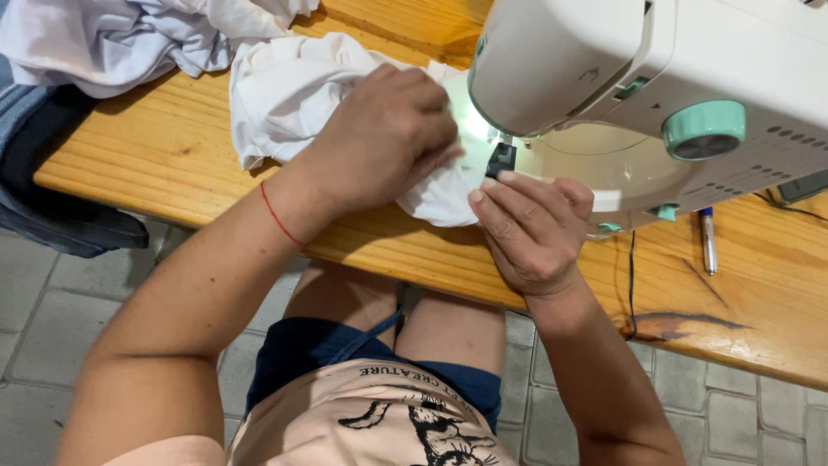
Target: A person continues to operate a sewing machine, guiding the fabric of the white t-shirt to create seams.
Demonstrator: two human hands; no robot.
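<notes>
A white sewing machine point(655, 78) with mint-green knobs stands on the wooden table point(155, 147). White cloth point(285, 95) lies bunched to its left and runs under the lit needle area. My left hand point(384, 138) presses flat on the cloth just left of the black presser foot point(502, 158). My right hand point(530, 229) sits in front of the machine bed, its fingertips pinching the near edge of the cloth by the foot. The needle itself is hidden by the machine head.
A pile of pale fabric point(112, 39) lies at the table's far left, with dark cloth point(52, 198) hanging off the edge. A pen point(708, 242) and a black cable point(632, 276) lie to the right of the machine. Grey paving stones show below.
</notes>
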